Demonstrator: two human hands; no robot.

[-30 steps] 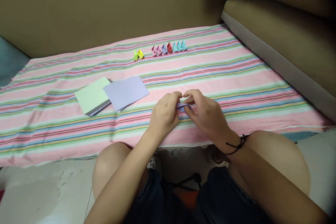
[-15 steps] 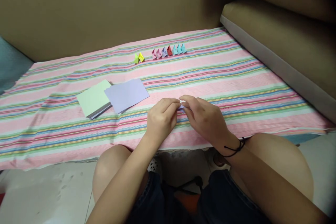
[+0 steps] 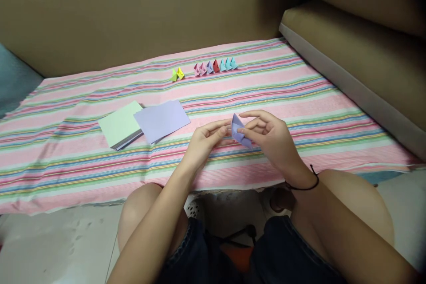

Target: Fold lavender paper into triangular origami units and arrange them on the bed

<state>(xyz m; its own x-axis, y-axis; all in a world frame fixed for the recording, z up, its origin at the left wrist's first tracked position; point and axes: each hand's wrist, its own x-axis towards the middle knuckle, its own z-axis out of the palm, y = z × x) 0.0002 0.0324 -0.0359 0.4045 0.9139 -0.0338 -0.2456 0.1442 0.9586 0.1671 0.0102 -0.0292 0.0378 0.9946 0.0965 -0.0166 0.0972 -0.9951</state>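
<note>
A folded purple origami boat [image 3: 238, 132], with a tall point and a spread lower tail, is held up over the striped cloth. Between thumb and fingers, my right hand [image 3: 271, 135] pinches its right side, the index finger raised clear behind. My left hand [image 3: 208, 138] is close on the left, fingers stretched towards the paper and thumb apart from them. Its fingertips reach the boat's left edge; whether they press on it I cannot tell. To the left lie purple paper sheets [image 3: 163, 120], overlapping a stack of paper with a pale green top [image 3: 121, 124].
Towards the back stand a row of small origami pieces in pink, purple, red [image 3: 216, 66] and light blue [image 3: 228, 64], with two yellow ones [image 3: 180, 73] to their left. Striped cloth [image 3: 266, 84] covers the seat. Brown cushions [image 3: 359, 53] rise at the right.
My hands have drawn apart slightly and turned, bringing the purple origami boat into view. It was mostly hidden between my fingers before. My left hand's fingers have loosened and stretched out.
</note>
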